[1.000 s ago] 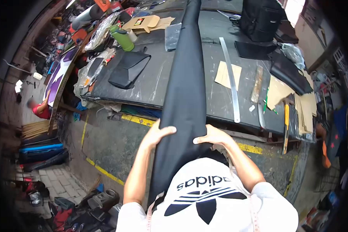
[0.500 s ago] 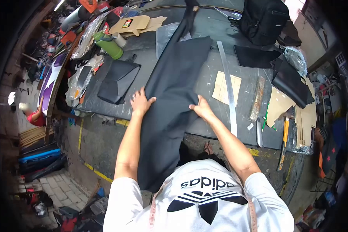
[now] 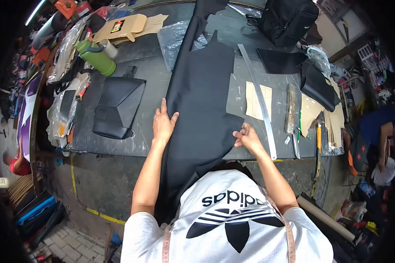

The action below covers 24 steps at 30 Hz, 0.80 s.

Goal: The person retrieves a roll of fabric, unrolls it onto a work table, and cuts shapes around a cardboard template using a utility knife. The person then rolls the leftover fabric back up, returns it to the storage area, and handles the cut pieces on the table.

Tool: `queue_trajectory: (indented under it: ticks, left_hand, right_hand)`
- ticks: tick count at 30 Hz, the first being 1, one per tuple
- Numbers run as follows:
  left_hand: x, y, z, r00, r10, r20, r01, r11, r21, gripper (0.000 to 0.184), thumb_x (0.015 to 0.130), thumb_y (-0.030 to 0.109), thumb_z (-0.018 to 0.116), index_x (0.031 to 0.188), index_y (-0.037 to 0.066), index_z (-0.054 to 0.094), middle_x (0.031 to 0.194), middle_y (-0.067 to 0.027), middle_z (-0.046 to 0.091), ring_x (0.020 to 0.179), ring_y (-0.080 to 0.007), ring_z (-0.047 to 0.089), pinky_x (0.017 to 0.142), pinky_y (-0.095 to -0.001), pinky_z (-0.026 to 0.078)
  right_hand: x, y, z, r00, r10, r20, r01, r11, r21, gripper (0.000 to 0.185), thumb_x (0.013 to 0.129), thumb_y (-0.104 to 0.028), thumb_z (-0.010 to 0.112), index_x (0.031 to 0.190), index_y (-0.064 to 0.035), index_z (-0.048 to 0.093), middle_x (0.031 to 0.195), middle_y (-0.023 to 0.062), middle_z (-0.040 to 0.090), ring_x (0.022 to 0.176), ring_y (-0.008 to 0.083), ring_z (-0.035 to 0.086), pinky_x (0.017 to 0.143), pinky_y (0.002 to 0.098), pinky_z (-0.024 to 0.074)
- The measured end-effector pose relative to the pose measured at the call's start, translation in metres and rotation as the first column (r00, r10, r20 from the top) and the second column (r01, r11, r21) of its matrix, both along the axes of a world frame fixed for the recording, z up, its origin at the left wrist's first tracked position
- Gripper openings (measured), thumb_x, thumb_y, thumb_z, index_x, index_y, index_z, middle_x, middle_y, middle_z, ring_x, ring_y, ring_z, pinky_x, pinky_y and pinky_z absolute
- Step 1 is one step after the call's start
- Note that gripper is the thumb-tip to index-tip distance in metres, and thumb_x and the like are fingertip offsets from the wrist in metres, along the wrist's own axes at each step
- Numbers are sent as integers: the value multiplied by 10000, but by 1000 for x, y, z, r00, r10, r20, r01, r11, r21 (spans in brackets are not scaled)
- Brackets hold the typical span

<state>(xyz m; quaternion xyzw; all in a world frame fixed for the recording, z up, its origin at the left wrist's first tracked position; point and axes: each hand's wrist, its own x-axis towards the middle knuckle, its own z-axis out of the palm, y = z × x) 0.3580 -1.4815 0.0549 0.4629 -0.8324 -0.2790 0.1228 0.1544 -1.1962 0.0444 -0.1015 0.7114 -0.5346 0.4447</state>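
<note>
A long sheet of black leather-like material (image 3: 202, 96) runs up the table in front of me, with a notched, stepped right edge. It hangs over the near edge toward my body. My left hand (image 3: 163, 126) lies on its left edge, fingers spread. At the lower right edge, my right hand (image 3: 249, 139) pinches a corner of the material between thumb and fingers. Just right of that hand is a long metal ruler (image 3: 264, 103), lying over a beige paper pattern (image 3: 253, 100). A folded black leather piece (image 3: 118, 107) rests left of my left hand.
On the left stand a green flask (image 3: 96, 58) and cardboard (image 3: 120, 27). To the right are a yellow-handled tool (image 3: 318, 142), a worn bar (image 3: 290, 109), black pieces (image 3: 281, 60) and a black backpack (image 3: 287, 19). Another person (image 3: 384, 140) is at the far right.
The black sheet now lies flatter and wider, its notched right edge spread out. My right hand has moved right and down with the edge. The view has shifted somewhat.
</note>
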Motion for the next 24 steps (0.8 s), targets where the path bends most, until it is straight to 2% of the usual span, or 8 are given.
queue_trajectory:
  ticks: [3, 11, 13, 15, 16, 18, 22, 24]
  left_hand:
    - [7, 4, 8, 993, -116, 16, 116, 992, -53, 801, 913, 271, 766, 1587, 115, 364, 1262, -263, 590, 1116, -477, 614, 965, -496, 519]
    - [115, 18, 30, 978, -196, 64, 198, 980, -22, 810, 835, 154, 830, 1553, 153, 455, 1206, -183, 603, 1088, -409, 598, 944, -461, 493]
    - [135, 18, 31, 955, -294, 50, 297, 949, -100, 798, 838, 151, 829, 1549, 167, 467, 1241, -191, 597, 1112, -405, 589, 967, -442, 487]
    - [149, 16, 29, 954, -290, 71, 295, 952, -79, 790, 841, 154, 827, 1547, 165, 470, 1248, -194, 596, 1127, -404, 582, 978, -444, 481]
    - [156, 16, 29, 958, -272, 85, 278, 958, -71, 783, 845, 157, 825, 1544, 163, 473, 1256, -197, 594, 1143, -404, 575, 989, -446, 475]
    - [157, 23, 30, 961, -251, 114, 258, 964, -56, 776, 848, 160, 823, 1542, 160, 477, 1263, -200, 592, 1158, -403, 567, 1000, -448, 469]
    - [127, 30, 41, 964, -198, 176, 228, 958, -175, 734, 849, 198, 829, 1512, 148, 519, 1269, -203, 592, 1198, -400, 546, 1029, -445, 450]
    - [84, 45, 51, 945, -224, 239, 308, 854, -420, 648, 863, 229, 820, 1456, 121, 581, 1296, -208, 586, 1239, -393, 520, 1045, -430, 438]
  right_hand:
    - [12, 1, 14, 1000, -29, -1, 29, 999, 25, 311, 931, -89, 741, 1011, 18, 461, 757, 50, 551, 553, 149, 613, 490, 298, 569]
    - [8, 59, 26, 913, 367, -180, -358, 930, 80, 319, 902, -264, 822, 1038, -36, 644, 773, 8, 639, 729, 76, 605, 673, 294, 504]
    - [-34, 56, 32, 879, 133, -457, -115, 991, 68, 327, 867, -296, 848, 1036, -59, 700, 735, 23, 633, 719, 117, 618, 696, 295, 511]
    - [-72, 42, 69, 787, 209, -580, 57, 912, 406, 402, 832, -276, 860, 1100, -51, 661, 836, 95, 661, 806, 231, 673, 763, 349, 532]
    - [-84, 43, 59, 793, 215, -571, 52, 909, 414, 402, 832, -276, 860, 1100, -51, 661, 836, 95, 661, 806, 231, 673, 763, 349, 532]
    - [-99, 51, 34, 483, 366, -795, 106, 877, 468, 528, 782, -279, 880, 1173, -51, 609, 982, 155, 660, 930, 352, 675, 818, 429, 536]
    - [-108, 58, 21, 644, 365, -672, 63, 850, 522, 595, 771, -280, 883, 1216, -49, 562, 1085, 174, 637, 1025, 396, 656, 874, 473, 524]
    - [-111, 61, 19, 656, 336, -676, 88, 856, 510, 575, 778, -263, 878, 1210, -50, 565, 1067, 173, 650, 1001, 393, 663, 861, 469, 529]
